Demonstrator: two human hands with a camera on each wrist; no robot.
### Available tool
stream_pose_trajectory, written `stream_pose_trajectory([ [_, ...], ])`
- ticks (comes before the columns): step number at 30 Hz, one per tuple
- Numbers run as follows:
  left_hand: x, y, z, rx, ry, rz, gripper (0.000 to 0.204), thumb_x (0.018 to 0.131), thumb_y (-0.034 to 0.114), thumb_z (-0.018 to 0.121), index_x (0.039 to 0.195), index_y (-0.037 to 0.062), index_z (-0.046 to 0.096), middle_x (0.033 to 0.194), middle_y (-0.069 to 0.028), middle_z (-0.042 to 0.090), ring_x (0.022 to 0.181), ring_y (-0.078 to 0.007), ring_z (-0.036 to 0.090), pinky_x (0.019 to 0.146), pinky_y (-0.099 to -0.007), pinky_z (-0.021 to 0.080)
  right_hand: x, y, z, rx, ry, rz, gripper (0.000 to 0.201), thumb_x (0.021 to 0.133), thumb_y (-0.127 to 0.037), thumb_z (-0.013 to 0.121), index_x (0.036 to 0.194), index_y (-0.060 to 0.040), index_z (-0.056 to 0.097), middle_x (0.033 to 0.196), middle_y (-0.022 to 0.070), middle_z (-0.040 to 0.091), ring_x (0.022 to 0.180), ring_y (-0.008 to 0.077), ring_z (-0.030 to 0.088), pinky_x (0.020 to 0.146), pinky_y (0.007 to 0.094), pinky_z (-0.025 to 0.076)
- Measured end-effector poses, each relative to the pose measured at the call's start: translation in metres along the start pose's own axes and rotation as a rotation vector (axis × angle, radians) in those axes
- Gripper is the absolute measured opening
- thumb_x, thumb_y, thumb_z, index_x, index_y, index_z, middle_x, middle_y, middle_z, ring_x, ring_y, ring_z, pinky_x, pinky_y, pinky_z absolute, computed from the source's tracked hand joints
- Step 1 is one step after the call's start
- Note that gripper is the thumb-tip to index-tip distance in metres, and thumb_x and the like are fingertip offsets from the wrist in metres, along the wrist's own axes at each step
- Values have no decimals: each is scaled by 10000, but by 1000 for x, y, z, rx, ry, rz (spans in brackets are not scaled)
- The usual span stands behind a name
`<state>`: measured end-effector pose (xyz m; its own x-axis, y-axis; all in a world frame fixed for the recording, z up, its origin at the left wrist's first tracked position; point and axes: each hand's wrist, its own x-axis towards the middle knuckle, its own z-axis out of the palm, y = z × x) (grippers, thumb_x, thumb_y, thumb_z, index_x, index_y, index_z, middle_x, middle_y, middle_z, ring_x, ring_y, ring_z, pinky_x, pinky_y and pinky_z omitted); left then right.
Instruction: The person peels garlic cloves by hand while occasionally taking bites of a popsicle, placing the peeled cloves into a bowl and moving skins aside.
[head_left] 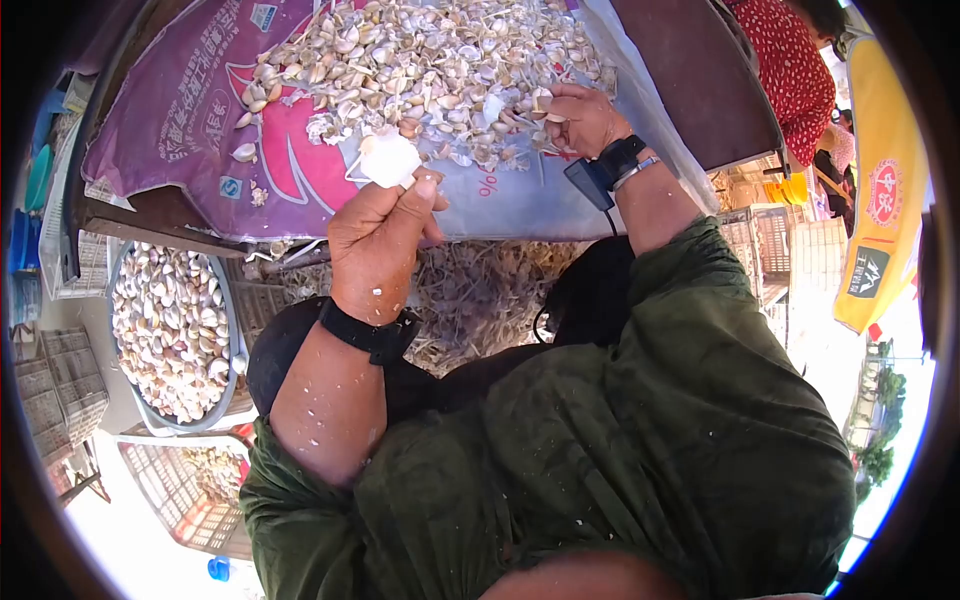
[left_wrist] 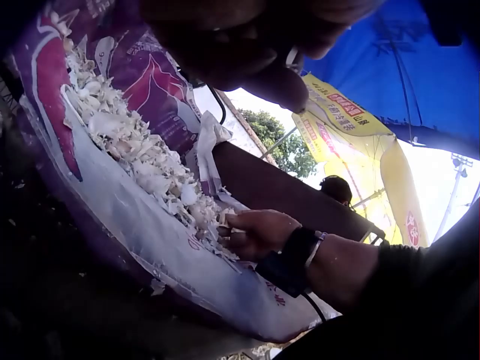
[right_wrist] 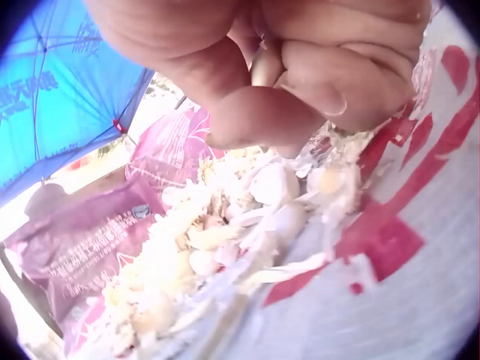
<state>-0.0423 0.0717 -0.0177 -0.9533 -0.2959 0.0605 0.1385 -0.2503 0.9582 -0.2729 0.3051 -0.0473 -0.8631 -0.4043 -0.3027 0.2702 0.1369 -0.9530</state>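
Clove (right_wrist: 266, 64), probably, half-hidden in right hand (head_left: 592, 120), washed-out piece (head_left: 390, 158) in left hand (head_left: 378, 232).

Yellow banner (head_left: 885, 190) and person in a red dotted top (head_left: 788, 80), upper right.
Green trees (head_left: 882, 420) lower right; teal basin (head_left: 39, 178) upper left.

And the left grip (left_wrist: 255, 37) is cropped at the left wrist view's top; in the right's, a pale piece (right_wrist: 265, 66) is partly hidden by the right grip (right_wrist: 315, 60).
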Motion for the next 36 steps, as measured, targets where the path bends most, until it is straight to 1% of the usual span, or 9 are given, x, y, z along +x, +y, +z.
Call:
stream_pose_trajectory([
  [1,2,0,0,-11,27,-24,197,932,162,610,1012,-8,671,831,-65,678,637,-81,572,559,-211,397,-3,-4,7,-3,-5,-4,311,837,-212,689,1026,27,626,746,84,627,520,139,521,456,271,395],
  [4,9,-6,-1,-20,81,12,194,932,170,613,998,-1,676,819,-62,677,634,-77,567,541,-207,392,-14,-11,38,228,-268,10,313,854,-185,677,1083,16,605,881,127,653,596,155,526,517,297,412],
  [11,25,-8,-9,-156,227,32,224,923,209,626,987,4,692,817,-50,663,672,-84,524,592,-229,388,-65,-7,126,246,-561,27,297,872,-161,664,1108,8,598,893,110,659,567,138,529,505,269,410],
  [15,30,-9,-16,-177,213,77,219,915,213,632,971,12,700,767,-22,631,609,-77,481,564,-232,371,-84,5,156,187,-508,67,254,849,-160,696,1026,-11,591,805,59,639,571,122,571,469,236,406],
  [20,30,-6,-20,-146,210,39,214,912,203,637,787,30,647,666,12,537,573,-54,431,523,-217,337,-95,-2,174,123,-436,13,254,837,-169,708,986,-22,562,766,44,625,562,121,610,457,221,444],
  [22,29,-6,-19,-171,232,100,297,902,152,631,637,52,542,602,63,426,584,-35,328,492,-237,282,-99,-7,180,52,-405,-71,255,832,-163,708,963,-9,552,747,56,626,565,127,621,461,227,462],
  [29,34,-2,-25,-150,222,106,305,895,153,637,626,61,526,601,66,403,590,-36,310,479,-245,279,-97,-23,193,-58,-437,-169,139,845,-79,648,917,-23,543,720,52,621,554,118,603,483,232,460],
  [35,48,8,-31,-275,207,42,254,885,163,645,668,62,560,607,40,462,566,-55,404,450,-258,340,-84,-40,200,-263,-474,-347,154,836,-29,644,943,-16,532,742,64,626,598,120,625,508,232,468],
  [36,50,5,-34,-331,179,7,180,895,163,626,772,40,579,676,-14,538,564,-103,485,443,-270,385,-83,-40,201,-259,-484,-381,150,842,-21,641,945,-17,531,756,66,630,614,125,633,522,238,478],
])
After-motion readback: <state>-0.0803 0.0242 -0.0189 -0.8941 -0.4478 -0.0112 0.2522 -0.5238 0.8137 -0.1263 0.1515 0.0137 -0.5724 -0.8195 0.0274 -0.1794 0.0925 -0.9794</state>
